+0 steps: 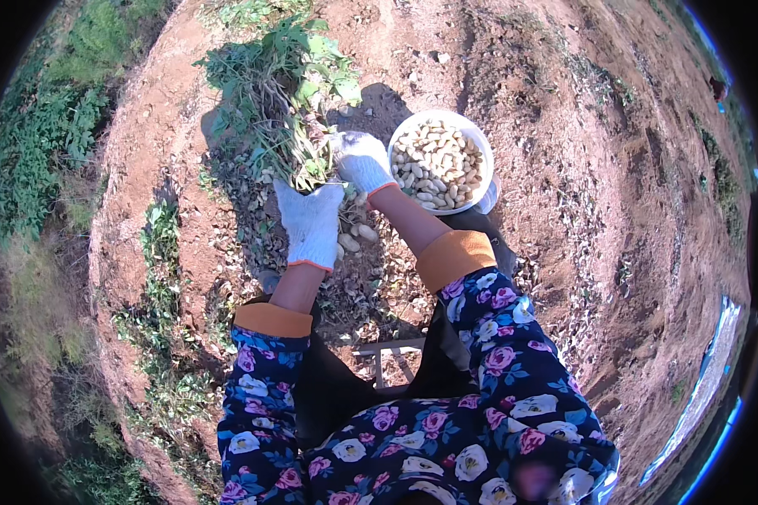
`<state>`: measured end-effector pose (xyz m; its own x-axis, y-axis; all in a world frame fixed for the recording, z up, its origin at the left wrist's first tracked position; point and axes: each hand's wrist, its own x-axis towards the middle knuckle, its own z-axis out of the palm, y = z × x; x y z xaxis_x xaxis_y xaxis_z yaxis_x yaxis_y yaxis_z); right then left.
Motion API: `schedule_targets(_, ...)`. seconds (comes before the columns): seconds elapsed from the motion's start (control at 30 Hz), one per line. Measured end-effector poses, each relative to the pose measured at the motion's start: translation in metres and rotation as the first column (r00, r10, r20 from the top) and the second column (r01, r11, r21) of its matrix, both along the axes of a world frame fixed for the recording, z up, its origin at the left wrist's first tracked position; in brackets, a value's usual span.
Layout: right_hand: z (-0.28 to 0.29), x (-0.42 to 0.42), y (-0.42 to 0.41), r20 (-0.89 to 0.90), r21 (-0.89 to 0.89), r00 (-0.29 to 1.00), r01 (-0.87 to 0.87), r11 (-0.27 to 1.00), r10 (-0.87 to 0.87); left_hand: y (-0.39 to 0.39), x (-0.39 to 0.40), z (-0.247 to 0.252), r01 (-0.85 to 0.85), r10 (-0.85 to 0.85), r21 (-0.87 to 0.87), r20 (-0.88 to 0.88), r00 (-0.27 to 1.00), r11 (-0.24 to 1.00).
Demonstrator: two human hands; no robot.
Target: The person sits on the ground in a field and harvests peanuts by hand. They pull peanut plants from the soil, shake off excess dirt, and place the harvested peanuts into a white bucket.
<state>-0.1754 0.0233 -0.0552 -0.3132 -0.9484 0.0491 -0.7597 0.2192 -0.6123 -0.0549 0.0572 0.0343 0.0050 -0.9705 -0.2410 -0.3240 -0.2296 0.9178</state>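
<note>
My left hand [311,218], in a white knitted glove, grips the lower end of a leafy bundle of peanut plants [278,107]. The bundle's leaves point away from me. My right hand [361,159], gloved the same way, is at the right side of the bundle's stems; its fingertips are partly hidden, and I cannot tell what they hold. Several peanuts in their shells [354,240] show just below and between my hands. A round white bucket [487,158] full of unshelled peanuts [439,164] stands right beside my right hand.
Dry reddish soil [543,189] with fallen leaves lies all around. Low green plants [161,240] grow in a row at the left, with denser greenery [44,139] beyond. A metal frame [379,363] shows between my legs. A long pale strip [695,391] lies at the far right.
</note>
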Motion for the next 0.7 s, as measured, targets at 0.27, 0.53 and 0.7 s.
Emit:
schedule_targets(0.27, -0.012, -0.038, 0.005, -0.193, 0.056, 0.959, 0.222, 0.973, -0.207, 0.013, 0.018, 0.003, 0.164, -0.181, -0.079, -0.336, 0.924, 0.983)
schedule_targets(0.53, 0.030, -0.088, 0.037, -0.474, 0.155, 0.880, 0.116, 0.981, -0.029, -0.024, 0.040, -0.002, 0.130, 0.151, 0.353, -0.666, 0.730, 0.927)
schedule_targets(0.7, 0.087, -0.022, 0.061, 0.996, 0.002, 0.081, -0.261, 0.965, 0.020, -0.032, 0.047, 0.005, -0.015, 0.222, 0.367, -0.529, 0.819, 0.930)
